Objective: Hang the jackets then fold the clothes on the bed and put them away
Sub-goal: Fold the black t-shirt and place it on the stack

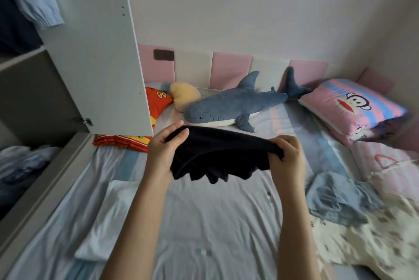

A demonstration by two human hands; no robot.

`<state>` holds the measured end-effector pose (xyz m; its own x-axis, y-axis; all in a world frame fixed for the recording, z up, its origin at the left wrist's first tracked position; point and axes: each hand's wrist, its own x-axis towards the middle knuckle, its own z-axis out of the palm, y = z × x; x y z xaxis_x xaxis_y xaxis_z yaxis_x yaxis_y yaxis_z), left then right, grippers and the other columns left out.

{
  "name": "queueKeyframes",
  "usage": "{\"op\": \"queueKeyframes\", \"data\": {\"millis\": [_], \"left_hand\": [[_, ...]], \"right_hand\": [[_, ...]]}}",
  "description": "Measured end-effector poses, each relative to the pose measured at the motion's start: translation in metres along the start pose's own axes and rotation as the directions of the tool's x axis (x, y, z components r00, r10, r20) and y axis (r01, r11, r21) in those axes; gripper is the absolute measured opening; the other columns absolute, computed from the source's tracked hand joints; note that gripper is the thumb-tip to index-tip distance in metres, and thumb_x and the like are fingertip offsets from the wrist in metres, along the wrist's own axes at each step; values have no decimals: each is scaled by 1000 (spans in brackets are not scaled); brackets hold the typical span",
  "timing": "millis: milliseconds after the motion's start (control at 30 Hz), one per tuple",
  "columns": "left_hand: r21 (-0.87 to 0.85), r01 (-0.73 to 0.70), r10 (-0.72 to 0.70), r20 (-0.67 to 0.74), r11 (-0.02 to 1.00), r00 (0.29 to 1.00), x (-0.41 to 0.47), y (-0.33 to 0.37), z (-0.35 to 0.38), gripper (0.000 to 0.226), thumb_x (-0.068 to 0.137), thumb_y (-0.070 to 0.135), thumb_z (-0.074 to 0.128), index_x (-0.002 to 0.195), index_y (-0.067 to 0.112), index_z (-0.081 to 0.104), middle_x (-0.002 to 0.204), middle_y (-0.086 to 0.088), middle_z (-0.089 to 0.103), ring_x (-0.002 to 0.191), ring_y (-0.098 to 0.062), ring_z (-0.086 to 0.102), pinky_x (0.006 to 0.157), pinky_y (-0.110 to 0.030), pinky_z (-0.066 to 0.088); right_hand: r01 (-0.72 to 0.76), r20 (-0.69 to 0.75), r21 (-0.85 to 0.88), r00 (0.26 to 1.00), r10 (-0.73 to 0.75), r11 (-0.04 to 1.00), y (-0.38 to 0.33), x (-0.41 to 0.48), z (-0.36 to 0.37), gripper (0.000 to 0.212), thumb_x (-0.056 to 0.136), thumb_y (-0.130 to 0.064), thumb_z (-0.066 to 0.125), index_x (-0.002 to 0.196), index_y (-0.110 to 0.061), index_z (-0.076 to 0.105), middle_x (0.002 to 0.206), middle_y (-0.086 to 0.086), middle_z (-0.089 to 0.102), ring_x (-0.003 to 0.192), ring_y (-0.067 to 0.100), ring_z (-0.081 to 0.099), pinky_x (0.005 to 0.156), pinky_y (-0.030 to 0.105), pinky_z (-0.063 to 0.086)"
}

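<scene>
Black garment [217,152] held mid-air over the bed [204,223], long axis running 9-to-3 between the hands. Left hand [163,150] grasps its 9 o'clock end, right hand [286,155] the 3 o'clock end, both clenched on cloth. Hem hangs toward 6. Hands equally near.

black garment [217,155], kind unclear
</scene>
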<state>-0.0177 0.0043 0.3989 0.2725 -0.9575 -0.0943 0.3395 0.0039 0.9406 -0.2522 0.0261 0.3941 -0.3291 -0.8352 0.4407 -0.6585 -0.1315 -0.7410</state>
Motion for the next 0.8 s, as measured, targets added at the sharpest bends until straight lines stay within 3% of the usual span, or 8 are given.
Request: {"op": "queueKeyframes", "data": {"millis": [100,167,300,400,500,600,700,800], "left_hand": [[77,-9,1,105,997,994,0,6,-14,39,77,2,72,104,29,70,112,-1,69,103,-15,66,83,-26,52],[318,-148,105,150,937,983,-1,8,-21,40,78,3,71,99,37,68,116,7,66,109,-7,61,93,-24,46],[642,-402,339,228,652,913,-3,4,-33,20,86,5,64,84,23,72,89,5,70,88,-4,63,87,-18,47],[698,-437,408,223,568,886,-6,5,-41,13,88,17,65,94,9,74,86,1,70,82,-13,65,74,-6,44],[675,-375,198,327,635,924,-12,16,-53,35,69,57,70,95,33,72,92,16,69,88,-2,63,76,-10,43],[820,-391,-30,443,418,896,-24,16,-69,70,41,76,69,104,44,65,102,25,64,95,3,59,85,-23,48],[902,-392,-206,424,179,882,-29,2,-78,74,49,60,80,116,44,54,110,18,49,98,-9,56,81,-31,47],[858,-405,-50,441,316,896,-32,-19,-83,28,78,18,71,100,31,62,101,5,53,91,-15,61,78,-31,46]], "right_hand": [[-121,-72,84,989,128,989,-3,-3,-9,16,78,3,60,80,-11,68,75,5,63,73,22,56,66,20,41],[-159,-104,113,980,171,981,-4,-6,-12,15,77,-1,62,74,-15,65,69,6,63,70,20,56,66,30,42],[-229,-136,125,960,245,965,-11,-15,-20,13,75,-10,67,76,-22,66,72,-2,67,73,10,58,70,27,43],[-231,-143,84,960,241,969,-12,-19,-28,15,77,-13,66,84,-24,71,84,-2,70,82,14,61,74,25,40],[-214,-194,33,957,216,976,-7,-22,-32,11,84,-15,64,90,-16,73,89,1,69,82,12,55,68,18,30],[-185,-205,11,962,183,983,-2,-29,-26,14,90,-16,61,93,-8,71,85,4,64,81,14,52,66,17,28],[-139,-166,73,975,149,988,-10,-34,-20,13,91,-12,58,93,-5,70,82,1,63,81,10,55,67,14,32],[-137,-139,184,977,164,973,-14,-34,-22,12,90,-13,60,86,-7,70,69,-10,62,65,-2,53,61,5,36]]}}
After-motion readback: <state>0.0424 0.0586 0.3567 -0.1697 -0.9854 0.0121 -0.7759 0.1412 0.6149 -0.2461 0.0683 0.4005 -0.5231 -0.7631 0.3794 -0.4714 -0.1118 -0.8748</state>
